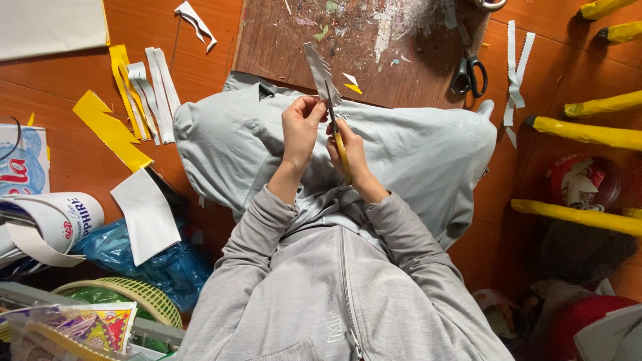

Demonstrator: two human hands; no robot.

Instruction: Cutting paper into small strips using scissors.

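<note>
Left hand: the left hand (301, 130) sat at the centre of the view, its fingers (313, 105) pinched on the lower edge of a silver paper strip (319, 70).
Right hand: the right hand (351, 155) lay just beside the left, toward 4 o'clock, fingers curled tight around a yellow-handled cutter (342, 155) whose tip touched the strip.
Strip: serrated along one side, it rose from the hands toward 12 o'clock, over a scarred brown cutting board (414, 63).
Cloth: a grey jacket (414, 150) was spread under both hands.
Scissors: black-handled scissors (469, 73) lay at 2 o'clock on the board's edge.
Scraps: white and yellow paper strips (144, 87) lay at 10 o'clock on the red-brown worktop (67, 87).
Rolls: yellow wrapped sticks (588, 130) lay at 3 o'clock.
</note>
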